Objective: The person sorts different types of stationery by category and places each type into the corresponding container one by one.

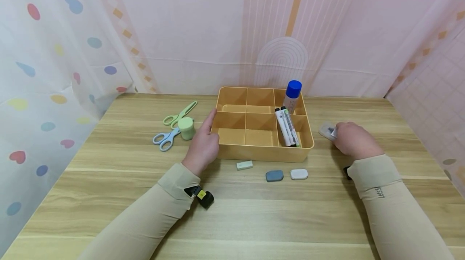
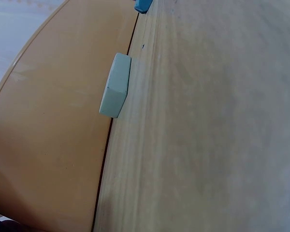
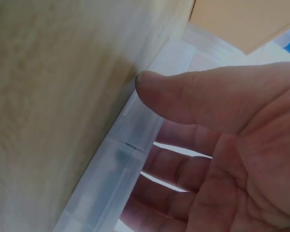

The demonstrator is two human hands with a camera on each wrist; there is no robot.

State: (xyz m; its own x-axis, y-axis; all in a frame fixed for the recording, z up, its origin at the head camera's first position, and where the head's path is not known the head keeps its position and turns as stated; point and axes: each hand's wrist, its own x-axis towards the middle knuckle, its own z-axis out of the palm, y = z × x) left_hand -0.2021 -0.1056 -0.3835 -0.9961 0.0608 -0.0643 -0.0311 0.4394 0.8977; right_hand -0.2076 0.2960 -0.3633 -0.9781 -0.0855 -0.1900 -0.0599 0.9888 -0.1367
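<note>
My left hand [image 1: 204,147] rests against the left side of a tan six-compartment organizer box [image 1: 261,153], its index finger straight along the wall by the rim. The box's left wall hides part of that hand. To the right of the box, my right hand [image 1: 354,141] holds a clear plastic case [image 1: 327,130] low at the table. Close up in the right wrist view, the thumb lies on one edge of the case [image 3: 111,164] and the fingers bend behind it. Something dark shows through the plastic; its kind is unclear.
White markers [image 1: 286,128] and a blue-capped glue stick [image 1: 292,92] stand in the right compartments. Before the box lie a pale green eraser [image 1: 244,165], a grey-blue one [image 1: 274,176] and a white one [image 1: 299,174]. Green scissors [image 1: 181,114], blue scissors [image 1: 166,139] and a green round container [image 1: 186,128] sit left.
</note>
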